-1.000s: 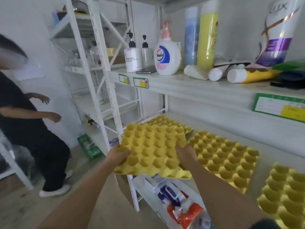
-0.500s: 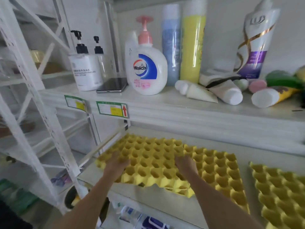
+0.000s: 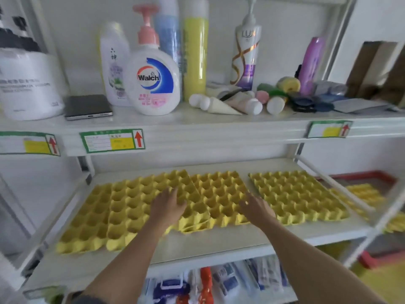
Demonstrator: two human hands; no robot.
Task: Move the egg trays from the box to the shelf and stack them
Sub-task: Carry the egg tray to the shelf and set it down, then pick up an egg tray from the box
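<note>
The white shelf (image 3: 219, 244) carries yellow egg trays in a row. The left tray (image 3: 122, 207) lies tilted, its right edge overlapping the middle tray (image 3: 219, 194); a third tray (image 3: 295, 194) sits apart to the right of the middle one. Above the trays, an upper shelf holds a Walch bottle (image 3: 153, 82), a yellow can (image 3: 195, 55) just right of it, and a phone (image 3: 87, 106) to its left. The left hand (image 3: 168, 207) rests flat, fingers spread, on the left tray's right part. The right hand (image 3: 256, 208) is open, fingers loose, over the middle tray's right front corner, gripping nothing.
</note>
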